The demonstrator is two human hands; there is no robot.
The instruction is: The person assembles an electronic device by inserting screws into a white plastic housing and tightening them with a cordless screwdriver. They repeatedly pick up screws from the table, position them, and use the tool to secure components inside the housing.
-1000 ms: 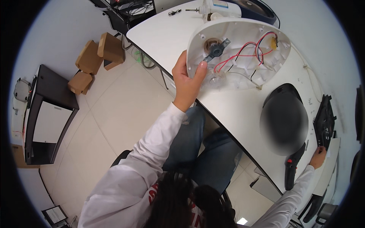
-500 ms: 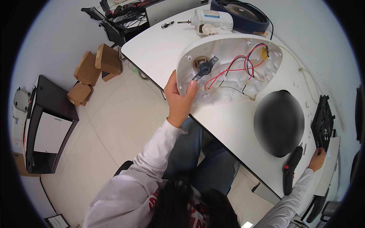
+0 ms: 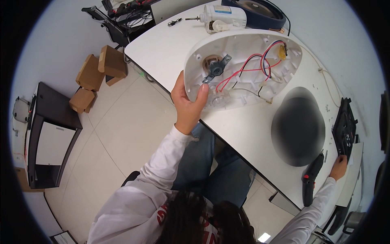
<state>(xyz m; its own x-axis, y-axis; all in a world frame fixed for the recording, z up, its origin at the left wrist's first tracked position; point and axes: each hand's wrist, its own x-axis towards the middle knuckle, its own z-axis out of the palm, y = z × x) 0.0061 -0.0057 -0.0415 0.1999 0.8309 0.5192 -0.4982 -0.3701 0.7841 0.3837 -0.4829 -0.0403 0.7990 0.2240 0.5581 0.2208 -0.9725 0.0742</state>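
Observation:
My left hand (image 3: 187,109) grips the near left edge of a white plastic shell (image 3: 195,52), thumb inside and fingers behind. The shell is tilted so its hollow inside shows. In it are a dark grey bracket (image 3: 217,70) by my thumb tip, red, black and white wires (image 3: 252,62) and a yellow part (image 3: 282,53). At far right my right hand (image 3: 338,168) has its fingers closed at the near end of a black tool case (image 3: 344,126); what they pinch is hidden. A black cordless screwdriver (image 3: 310,181) lies just left of this hand.
A white motor unit (image 3: 225,18) and a round dark blue base (image 3: 260,14) stand at the table's back. Small screws (image 3: 328,108) lie beside the case. A dark blurred patch (image 3: 298,130) hides part of the table. Cardboard boxes (image 3: 91,73) sit on the floor at left.
My left hand and the shell have shifted slightly left and up in the picture, along with the background. My right hand has moved up slightly at the case. The screwdriver stays in place.

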